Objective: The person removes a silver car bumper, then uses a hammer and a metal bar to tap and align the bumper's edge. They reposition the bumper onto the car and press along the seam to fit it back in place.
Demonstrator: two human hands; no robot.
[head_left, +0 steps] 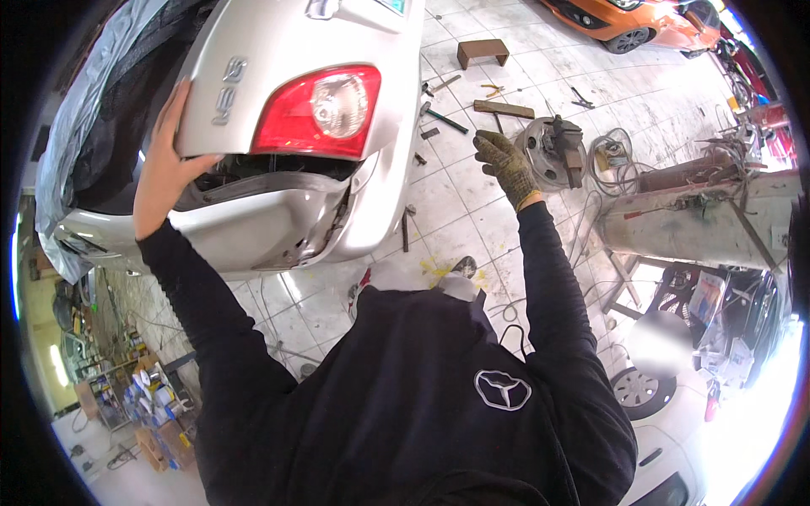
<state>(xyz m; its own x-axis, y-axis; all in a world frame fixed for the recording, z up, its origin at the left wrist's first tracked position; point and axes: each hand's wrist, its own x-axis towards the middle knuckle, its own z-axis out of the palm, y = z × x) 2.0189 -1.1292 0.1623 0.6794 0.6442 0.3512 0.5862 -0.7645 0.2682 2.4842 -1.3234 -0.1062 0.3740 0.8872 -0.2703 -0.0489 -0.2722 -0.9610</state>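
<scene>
My bare left hand (164,160) lies flat on the silver rear panel (253,76) of a car, thumb hooked under the panel's lower edge, just left of the red tail light (319,110). Below the light the silver bumper (253,232) hangs loose, leaving a dark gap. My right hand (506,164), in a worn dark glove, is raised in the air with its fingers apart and nothing in it. It hovers just left of a brake disc with its caliper (553,152) lying on the tiled floor. Both sleeves are black.
Hand tools (445,121) and a wooden bar (503,108) lie scattered on the white tiles. A brown metal stand (483,51) and an orange car (624,21) are farther off. A cluttered workbench (700,211) and a wheel (641,392) stand at right. A grey cover (93,93) drapes the silver car.
</scene>
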